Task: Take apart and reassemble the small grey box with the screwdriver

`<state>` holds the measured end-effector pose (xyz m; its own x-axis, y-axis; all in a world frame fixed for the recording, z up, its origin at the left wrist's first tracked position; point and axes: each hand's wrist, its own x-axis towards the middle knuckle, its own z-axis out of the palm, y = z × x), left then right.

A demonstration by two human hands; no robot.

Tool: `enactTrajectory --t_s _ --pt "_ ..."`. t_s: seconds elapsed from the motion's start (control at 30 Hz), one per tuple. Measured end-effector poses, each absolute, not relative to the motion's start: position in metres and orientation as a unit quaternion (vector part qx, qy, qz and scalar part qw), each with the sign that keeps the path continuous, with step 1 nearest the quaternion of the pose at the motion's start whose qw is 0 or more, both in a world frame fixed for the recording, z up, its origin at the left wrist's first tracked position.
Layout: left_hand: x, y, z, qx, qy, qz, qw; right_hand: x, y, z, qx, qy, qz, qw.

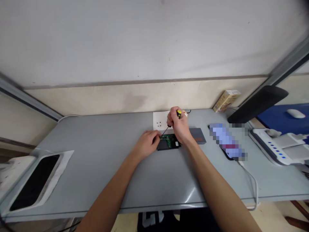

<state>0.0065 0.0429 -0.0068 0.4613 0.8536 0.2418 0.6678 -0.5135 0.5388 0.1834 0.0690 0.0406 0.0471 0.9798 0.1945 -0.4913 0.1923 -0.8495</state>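
Note:
My right hand is wrapped round a screwdriver with a black and yellow handle. Its thin shaft slants down to the left, its tip near the upper left corner of a green circuit board. The board lies in an opened flat black case on the desk. My left hand is closed at the case's left corner, thumb and fingers around the edge close to the screwdriver tip. Behind the case, several small dark screws rest on a white sheet of paper, partly covered by my right hand.
A dark grey box sits right of the case. Farther right are a phone with a white cable, a white power strip, a black upright object and a yellowish carton. A black-screened device lies at left.

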Motion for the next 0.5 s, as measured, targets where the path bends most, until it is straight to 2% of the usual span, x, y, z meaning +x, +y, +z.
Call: enactTrajectory --t_s 0.27,0.5 --pt "0.0079 0.0424 -0.0084 0.829 0.462 0.258 0.179 0.1893 0.0697 0.0377 -0.236 -0.371 0.624 0.646" --pt "0.0073 0.0429 -0.0094 0.833 0.455 0.257 0.182 0.1924 0.0723 0.0336 -0.315 -0.436 0.535 0.651"
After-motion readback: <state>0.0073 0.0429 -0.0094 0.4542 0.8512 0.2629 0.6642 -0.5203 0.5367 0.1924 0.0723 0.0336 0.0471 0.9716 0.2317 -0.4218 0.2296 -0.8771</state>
